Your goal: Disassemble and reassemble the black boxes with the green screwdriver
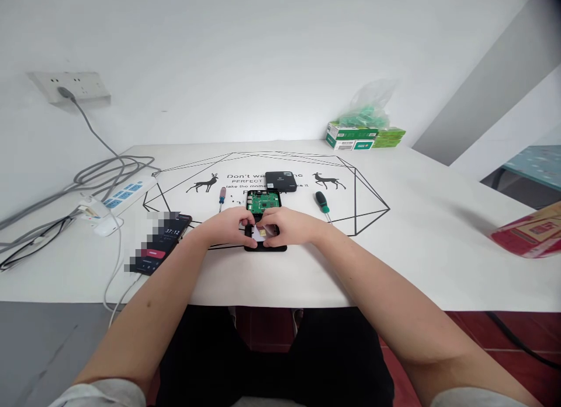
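My left hand (232, 227) and my right hand (290, 226) meet over a small black plastic case (266, 248) close to the table's front edge. Between them is a thin whitish plate (262, 231) with a yellowish patch. The fingers of both hands are bent and pinch its left and right edges; they cover part of it. Just beyond the fingers, a green circuit board (263, 202) lies in a black casing. Behind that is a closed black box (281, 181) with a small label.
A screwdriver with a red and blue handle (222, 196) lies left, a green-black screwdriver (322, 202) right. Several tiny dark pieces lie near the board. A phone (164, 243), power strip (125, 197) and cables are left. Cartons (353, 137) stand behind; a red package (528, 231) is right.
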Available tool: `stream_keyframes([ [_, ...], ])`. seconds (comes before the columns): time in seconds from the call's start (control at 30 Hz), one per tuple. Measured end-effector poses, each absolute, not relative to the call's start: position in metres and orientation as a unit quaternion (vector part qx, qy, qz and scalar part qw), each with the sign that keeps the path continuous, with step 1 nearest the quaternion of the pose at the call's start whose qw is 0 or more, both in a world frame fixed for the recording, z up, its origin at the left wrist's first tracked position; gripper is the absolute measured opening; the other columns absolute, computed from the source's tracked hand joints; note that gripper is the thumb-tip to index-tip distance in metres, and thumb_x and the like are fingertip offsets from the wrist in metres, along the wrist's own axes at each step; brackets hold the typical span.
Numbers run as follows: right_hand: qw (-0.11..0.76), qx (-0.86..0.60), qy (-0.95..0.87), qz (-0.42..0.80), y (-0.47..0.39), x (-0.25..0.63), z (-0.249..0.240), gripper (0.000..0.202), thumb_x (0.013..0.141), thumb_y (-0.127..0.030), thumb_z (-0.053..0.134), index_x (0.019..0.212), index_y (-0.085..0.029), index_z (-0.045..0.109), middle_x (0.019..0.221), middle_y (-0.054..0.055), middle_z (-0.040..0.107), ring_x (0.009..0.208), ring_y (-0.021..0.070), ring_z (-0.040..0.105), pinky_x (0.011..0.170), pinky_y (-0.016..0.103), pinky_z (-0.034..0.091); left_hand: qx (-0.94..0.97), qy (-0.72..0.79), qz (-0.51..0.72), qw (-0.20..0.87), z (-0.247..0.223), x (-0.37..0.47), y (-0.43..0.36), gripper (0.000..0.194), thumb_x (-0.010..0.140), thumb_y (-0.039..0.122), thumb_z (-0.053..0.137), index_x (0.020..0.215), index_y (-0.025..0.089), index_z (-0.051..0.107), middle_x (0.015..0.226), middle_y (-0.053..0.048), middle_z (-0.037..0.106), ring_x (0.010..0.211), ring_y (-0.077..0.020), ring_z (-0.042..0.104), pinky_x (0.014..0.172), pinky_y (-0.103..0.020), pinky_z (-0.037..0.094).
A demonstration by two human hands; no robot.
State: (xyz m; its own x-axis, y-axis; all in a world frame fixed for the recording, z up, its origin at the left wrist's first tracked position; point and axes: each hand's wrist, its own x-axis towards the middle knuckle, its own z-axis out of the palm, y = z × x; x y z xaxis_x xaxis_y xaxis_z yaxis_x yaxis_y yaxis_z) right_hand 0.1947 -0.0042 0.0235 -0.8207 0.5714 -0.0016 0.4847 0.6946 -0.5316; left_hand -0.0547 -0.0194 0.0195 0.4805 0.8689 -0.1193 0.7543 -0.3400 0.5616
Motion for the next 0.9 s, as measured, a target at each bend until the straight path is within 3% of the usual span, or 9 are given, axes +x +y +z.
stream_keyframes([
  [0.17,0.070,-0.309,-0.914,0.255,-0.006,0.194,0.026,0.030,0.083,-0.032,0.085,0.108,-0.018,0.079,0.098,0.004,0.062,0.073,0.0145,0.055,0.070,0.029,0.043,0.813,0.502,0.097,0.280,0.018,-0.056,-0.019,0.059,0.065,0.063,0.093,0.109,0.027,0.076,0.110,-0.005,0.067,0.101,-0.0301,0.066,0.081,-0.038,0.052],
  [0.37,0.072,-0.310,-0.916,0.245,-0.006,0.194,0.027,0.026,0.083,-0.033,0.086,0.104,-0.018,0.080,0.099,0.004,0.063,0.075,0.0159,0.057,0.071,0.030,0.044,0.812,0.503,0.096,0.281,0.018,-0.057,-0.018,0.060,0.065,0.064,0.093,0.110,0.028,0.076,0.109,-0.004,0.067,0.099,-0.0297,0.066,0.079,-0.037,0.052],
  [0.57,0.057,-0.297,-0.922,0.242,-0.004,0.196,0.027,0.034,0.084,-0.034,0.086,0.112,-0.017,0.080,0.096,0.005,0.067,0.089,0.0229,0.063,0.081,0.035,0.047,0.808,0.506,0.092,0.287,0.020,-0.055,-0.019,0.062,0.064,0.063,0.093,0.111,0.027,0.076,0.109,-0.005,0.067,0.099,-0.0293,0.066,0.079,-0.037,0.051],
  [0.73,0.070,-0.286,-0.928,0.229,-0.001,0.201,0.027,0.034,0.089,-0.037,0.083,0.118,-0.018,0.080,0.108,0.010,0.072,0.099,0.0273,0.068,0.092,0.040,0.051,0.808,0.503,0.103,0.290,0.020,-0.057,-0.020,0.062,0.063,0.063,0.093,0.110,0.027,0.076,0.109,-0.004,0.068,0.098,-0.0290,0.067,0.079,-0.037,0.053],
  [0.83,0.137,-0.345,-0.908,0.192,0.008,0.210,0.031,0.037,0.095,-0.044,0.076,0.123,-0.019,0.078,0.125,0.015,0.072,0.120,0.0331,0.066,0.106,0.045,0.050,0.808,0.505,0.125,0.278,0.017,-0.061,-0.016,0.048,0.079,0.062,0.083,0.109,0.026,0.074,0.106,-0.005,0.070,0.095,-0.0281,0.068,0.081,-0.038,0.054],
  [0.9,0.175,-0.457,-0.862,0.131,0.018,0.221,0.034,0.036,0.100,-0.044,0.069,0.123,-0.018,0.077,0.133,0.018,0.070,0.125,0.0350,0.065,0.110,0.046,0.049,0.804,0.526,0.157,0.231,0.014,-0.066,-0.011,0.031,0.094,0.052,0.067,0.106,0.024,0.072,0.103,-0.006,0.071,0.095,-0.0279,0.069,0.087,-0.040,0.055],
])
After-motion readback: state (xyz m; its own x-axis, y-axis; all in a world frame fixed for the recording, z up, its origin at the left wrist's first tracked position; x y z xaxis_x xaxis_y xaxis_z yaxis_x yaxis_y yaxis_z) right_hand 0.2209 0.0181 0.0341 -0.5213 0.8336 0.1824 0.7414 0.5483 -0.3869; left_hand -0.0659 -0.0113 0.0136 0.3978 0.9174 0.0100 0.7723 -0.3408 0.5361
